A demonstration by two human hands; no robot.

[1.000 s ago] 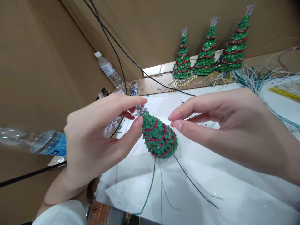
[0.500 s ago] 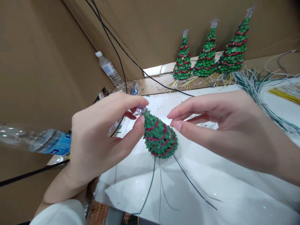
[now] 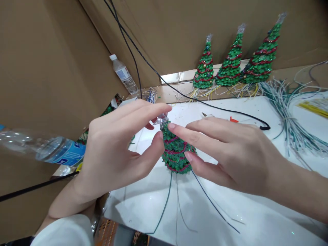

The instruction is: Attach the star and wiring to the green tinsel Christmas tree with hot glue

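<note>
A small green Christmas tree [image 3: 175, 158] with glittery red garlands leans on the white tabletop [image 3: 143, 201], its tip toward the left. My left hand [image 3: 120, 140] has its thumb and fingers around the tip, by the clear star topper [image 3: 161, 120], which the fingers partly hide. Spread over the tree's right side, my right hand [image 3: 230, 153] has its fingers apart. Its index fingertip lies at the upper tree and its thumb by the lower right side; I cannot tell how firmly they touch. Several thin wires [image 3: 167, 201] trail from the base toward me.
Three finished-looking trees [image 3: 228, 70] stand on a ledge at the back. A bundle of white and green wires [image 3: 288, 119] lies at right. A black cable [image 3: 230, 111] crosses behind my hands. Plastic bottles, one small [image 3: 124, 77] and one large [image 3: 61, 150], are at left.
My right hand has moved left onto the tree, its fingers spreading from a near pinch. The left hand stays at the tip. The view has shifted slightly, revealing the cable's end.
</note>
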